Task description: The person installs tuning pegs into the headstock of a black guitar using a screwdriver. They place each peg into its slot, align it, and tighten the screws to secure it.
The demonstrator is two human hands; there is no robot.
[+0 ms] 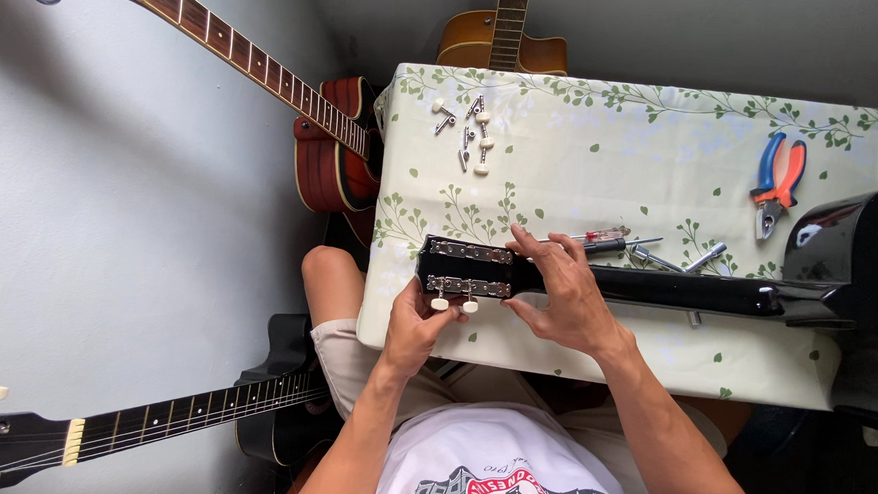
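The black guitar [662, 290] lies face down across the table [594, 149], its neck running parallel to the near edge. The headstock [465, 271] sits at the near left corner and the body [860, 255] overhangs the right edge.

Left to right:

1. The left hand [413, 329] comes up from below the near edge. Its fingertips pinch a cream tuner knob [441, 303] on the near side of the headstock. A second knob [470, 305] sits just beside it. The grasp is a light fingertip grip, not a fist.
2. The right hand [562, 296] is curled over the neck where it joins the headstock. Its fingers lie spread across the back and the thumb reaches underneath. It steadies the neck rather than clenching it.

Handling, as a judgement: the neck is stiff and its glossy finish looks slippery, so a wrap-around hold at the neck joint is the sound one. The body is hollow, bulky and unsupported past the edge. The knobs are small plastic parts on thin metal shafts, best turned with fingertips only.

Loose tuner pegs [468, 130] lie near the far left corner. A red-handled screwdriver [604, 236] lies just beyond the right hand, a metal wrench [675, 260] next along, and pliers [778, 184] toward the right edge. Other guitars rest on the floor at left.
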